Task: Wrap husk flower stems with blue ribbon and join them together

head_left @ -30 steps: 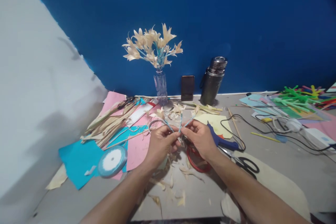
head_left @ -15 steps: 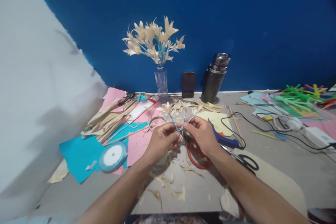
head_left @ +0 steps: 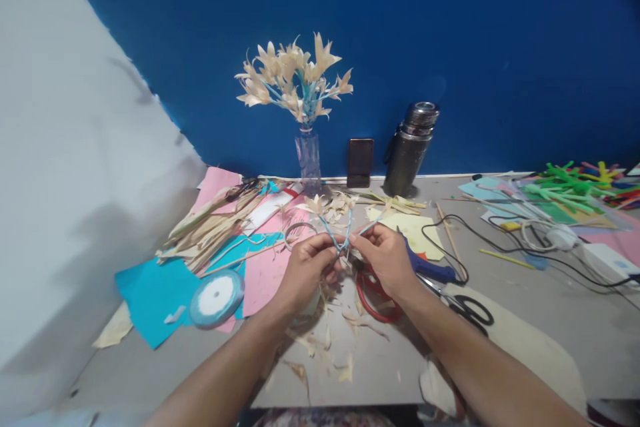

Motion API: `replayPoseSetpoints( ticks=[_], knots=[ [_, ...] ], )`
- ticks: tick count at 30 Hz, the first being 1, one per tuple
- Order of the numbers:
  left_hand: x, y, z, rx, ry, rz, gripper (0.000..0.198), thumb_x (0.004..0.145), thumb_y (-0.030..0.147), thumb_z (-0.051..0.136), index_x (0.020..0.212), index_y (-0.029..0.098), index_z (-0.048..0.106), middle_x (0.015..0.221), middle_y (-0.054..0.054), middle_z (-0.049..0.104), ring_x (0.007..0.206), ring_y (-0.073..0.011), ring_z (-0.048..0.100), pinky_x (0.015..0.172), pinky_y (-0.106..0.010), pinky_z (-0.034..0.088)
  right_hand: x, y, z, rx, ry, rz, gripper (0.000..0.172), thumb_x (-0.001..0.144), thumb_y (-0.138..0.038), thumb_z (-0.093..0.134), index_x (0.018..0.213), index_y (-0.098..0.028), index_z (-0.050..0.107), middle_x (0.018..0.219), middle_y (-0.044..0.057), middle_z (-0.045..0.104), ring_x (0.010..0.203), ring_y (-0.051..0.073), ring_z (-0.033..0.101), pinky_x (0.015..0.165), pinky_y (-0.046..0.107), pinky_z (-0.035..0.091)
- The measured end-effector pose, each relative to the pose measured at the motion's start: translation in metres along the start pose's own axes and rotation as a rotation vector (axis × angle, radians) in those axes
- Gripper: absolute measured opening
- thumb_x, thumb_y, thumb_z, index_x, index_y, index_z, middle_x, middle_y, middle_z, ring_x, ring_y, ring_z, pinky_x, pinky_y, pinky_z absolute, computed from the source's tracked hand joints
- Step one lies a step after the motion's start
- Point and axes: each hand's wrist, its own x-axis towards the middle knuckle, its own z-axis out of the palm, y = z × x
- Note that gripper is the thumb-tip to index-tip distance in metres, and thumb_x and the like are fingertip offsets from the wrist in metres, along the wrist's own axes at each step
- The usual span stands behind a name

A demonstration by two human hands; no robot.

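Note:
Between my two hands is a small branched spray of husk flowers (head_left: 327, 228), with cream petals on three blue-wrapped stems. My left hand (head_left: 313, 260) pinches it low, where the stems join. From the other side, my right hand (head_left: 380, 250) grips the same spray between thumb and fingers near the right stem. The flower heads point up and away from me. Under my right hand lie red-handled scissors (head_left: 377, 300), partly covered. A clear bottle (head_left: 309, 159) behind holds a bunch of similar cream flowers (head_left: 295, 77).
Left of my hands lie a ribbon spool (head_left: 217, 299), blue paper (head_left: 153, 300) and dried husks (head_left: 215, 223). To the right are black-handled scissors (head_left: 470, 312), a blue-handled tool (head_left: 430, 267) and a cable (head_left: 540, 260). A phone (head_left: 360, 163) and flask (head_left: 410, 147) stand by the wall.
The flower heads of the held spray have spread slightly, the left one shifting left and the right one right. Both hands keep their hold in nearly the same place.

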Motion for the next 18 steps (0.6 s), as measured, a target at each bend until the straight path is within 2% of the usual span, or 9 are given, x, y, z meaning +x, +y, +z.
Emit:
replayPoseSetpoints(
  ticks=[4,9,15,18],
  knots=[
    [-0.0003,-0.0034,0.0000,-0.013,0.009,-0.008,0.025,0.070,0.020,0.064,0.093,0.015,0.072,0.060,0.001,0.060,0.046,-0.0082,0.049,0.045,-0.020,0.035,-0.0004,-0.0012,-0.0003,-0.024,-0.012,-0.024,0.022,0.072,-0.037,0.074,0.070,-0.017,0.065,0.059,-0.001,0.063,0.054,0.013,0.052,0.051,0.025,0.037],
    [-0.0003,-0.0070,0.0006,0.075,0.003,0.020,0.022,0.073,0.020,0.062,0.092,0.014,0.070,0.059,0.001,0.060,0.047,-0.0090,0.050,0.047,-0.021,0.034,-0.0024,-0.0050,-0.0009,-0.068,-0.037,-0.080,0.018,0.075,-0.033,0.071,0.070,-0.018,0.063,0.061,-0.001,0.063,0.056,0.013,0.054,0.053,0.025,0.039],
    [-0.0024,-0.0053,0.0023,0.193,0.001,0.058,0.008,0.073,0.018,0.059,0.075,0.015,0.065,0.055,0.002,0.057,0.046,-0.0083,0.046,0.048,-0.021,0.034,-0.0064,-0.0053,0.0015,-0.124,-0.054,-0.155,0.019,0.079,-0.030,0.069,0.067,-0.019,0.059,0.061,-0.003,0.059,0.058,0.013,0.050,0.055,0.024,0.039],
    [-0.0035,-0.0053,0.0028,0.244,0.001,0.065,0.010,0.074,0.020,0.056,0.072,0.015,0.065,0.055,0.002,0.057,0.048,-0.0086,0.045,0.049,-0.021,0.033,-0.0074,-0.0051,0.0014,-0.208,-0.058,-0.213,0.019,0.081,-0.027,0.068,0.066,-0.019,0.060,0.062,-0.002,0.059,0.057,0.013,0.049,0.055,0.025,0.038]
  ],
)
